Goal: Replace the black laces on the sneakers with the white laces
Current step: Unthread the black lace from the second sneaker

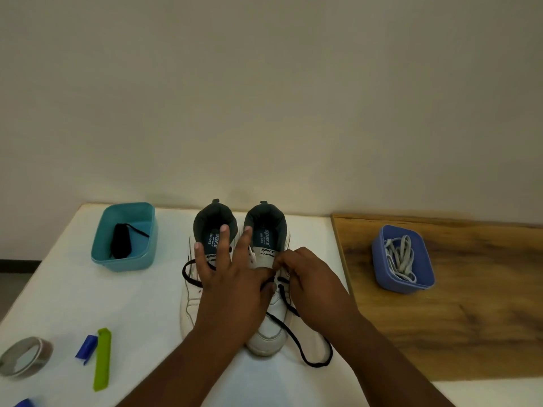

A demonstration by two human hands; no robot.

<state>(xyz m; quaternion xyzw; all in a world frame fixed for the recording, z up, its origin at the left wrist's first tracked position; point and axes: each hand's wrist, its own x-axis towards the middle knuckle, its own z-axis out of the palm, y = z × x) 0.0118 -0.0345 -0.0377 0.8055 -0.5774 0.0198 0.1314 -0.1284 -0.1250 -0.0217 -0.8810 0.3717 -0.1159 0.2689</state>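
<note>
Two white sneakers stand side by side on the white table, heels toward the wall: the left sneaker and the right sneaker. A black lace trails loose from the right sneaker and loops over the table. My left hand lies over both shoes with its fingers spread and straight, its thumb at the right shoe's eyelets. My right hand has its fingers curled at those eyelets and pinches the black lace. White laces lie in a blue-violet tub on the right.
A teal tub at the back left holds a bundled black lace. At the front left lie a tape roll, a green clip and a blue clip. A wooden board carries the blue-violet tub.
</note>
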